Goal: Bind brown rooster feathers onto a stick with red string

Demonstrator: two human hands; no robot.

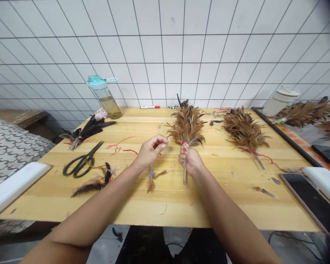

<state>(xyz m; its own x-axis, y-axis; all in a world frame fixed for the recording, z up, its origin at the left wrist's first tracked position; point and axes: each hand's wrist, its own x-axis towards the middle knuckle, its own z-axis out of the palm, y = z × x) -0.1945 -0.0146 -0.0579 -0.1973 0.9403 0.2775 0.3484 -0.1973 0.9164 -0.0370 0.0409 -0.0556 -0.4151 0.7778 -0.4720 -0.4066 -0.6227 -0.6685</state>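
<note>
A brown feather duster (188, 124) lies in the middle of the table, its feathers pointing toward the wall. My right hand (190, 158) is wrapped round its thin stick, just below the red string (184, 145) tied at the feather base. To the left of the duster, my left hand (153, 149) is closed in a pinch on red string, whose end shows at the fingertips. Small loose feathers (151, 178) lie on the wood below my left hand. A second feather duster (244, 128) with red string at its base rests to the right.
Scissors (81, 164), black feathers (89, 128) and a dark feather bunch (99, 183) lie left. A water bottle (107, 99) stands behind them. A red marker (150, 107) lies by the wall. Right are a phone (310, 201) and a white cup (279, 102).
</note>
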